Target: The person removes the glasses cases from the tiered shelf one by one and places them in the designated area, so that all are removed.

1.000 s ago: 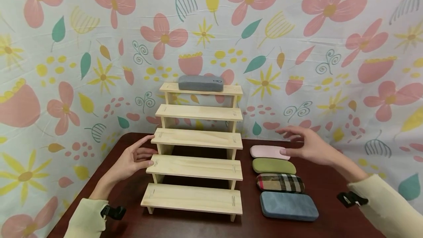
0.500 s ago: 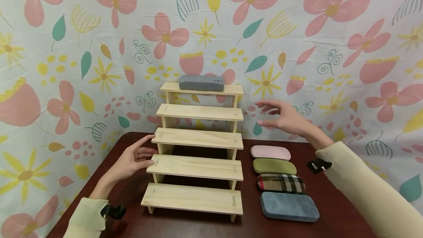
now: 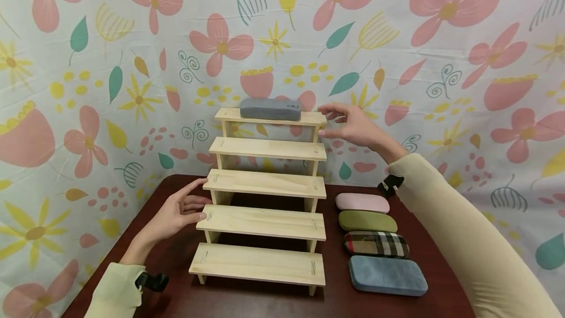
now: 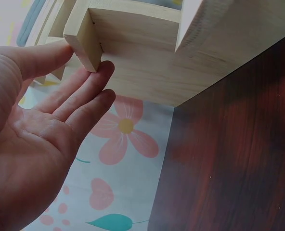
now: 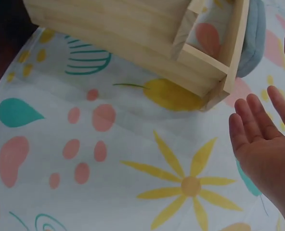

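Note:
A pale wooden five-step display stand [image 3: 260, 220] rises on the dark table. A grey-blue glasses case [image 3: 270, 109] with a small glasses print lies on its top step. My left hand [image 3: 169, 215] is at the stand's left side, thumb and fingertips touching the step ends. In the left wrist view the fingers [image 4: 92, 91] are fairly straight. My right hand [image 3: 350, 124] holds nothing. It hovers by the right end of the top step, fingers relaxed and pointing toward the case. In the right wrist view those fingers [image 5: 258, 118] are apart from the stand.
Right of the stand several glasses cases lie in a column: pink [image 3: 363, 203], olive green [image 3: 368, 221], plaid [image 3: 376, 244] and blue [image 3: 388, 275]. A floral cloth [image 3: 388, 38] hangs behind the dark red-brown table [image 3: 247, 303].
My right hand has moved up and left, from above the pink case to beside the top step. My left hand stays at the stand. The cases have not moved.

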A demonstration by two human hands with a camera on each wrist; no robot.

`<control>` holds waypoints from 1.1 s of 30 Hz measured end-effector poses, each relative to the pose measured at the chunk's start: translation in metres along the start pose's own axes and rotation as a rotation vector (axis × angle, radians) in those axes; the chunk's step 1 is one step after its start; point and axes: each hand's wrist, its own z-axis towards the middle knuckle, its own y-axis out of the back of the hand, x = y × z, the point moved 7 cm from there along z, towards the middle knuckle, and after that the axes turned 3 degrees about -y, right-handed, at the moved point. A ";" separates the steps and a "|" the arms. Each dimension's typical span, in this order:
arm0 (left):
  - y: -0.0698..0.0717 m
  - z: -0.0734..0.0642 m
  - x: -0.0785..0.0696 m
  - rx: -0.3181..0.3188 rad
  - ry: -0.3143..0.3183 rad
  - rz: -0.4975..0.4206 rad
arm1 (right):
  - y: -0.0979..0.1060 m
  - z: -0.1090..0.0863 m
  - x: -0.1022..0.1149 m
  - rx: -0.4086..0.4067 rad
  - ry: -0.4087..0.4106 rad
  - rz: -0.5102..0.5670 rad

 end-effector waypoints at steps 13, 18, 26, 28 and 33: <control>0.001 -0.001 -0.001 0.004 0.000 -0.007 | -0.012 0.041 0.004 0.038 -0.039 -0.017; 0.002 -0.001 0.001 0.006 0.002 -0.002 | -0.017 0.052 0.007 0.052 -0.027 0.048; 0.001 -0.001 0.003 0.001 -0.004 -0.002 | -0.026 0.069 0.007 0.061 -0.046 0.066; 0.000 0.000 0.003 0.004 -0.009 -0.006 | -0.028 0.072 0.007 0.062 -0.052 0.056; 0.000 0.001 0.001 0.002 -0.016 -0.017 | -0.031 0.075 0.009 0.053 -0.047 0.064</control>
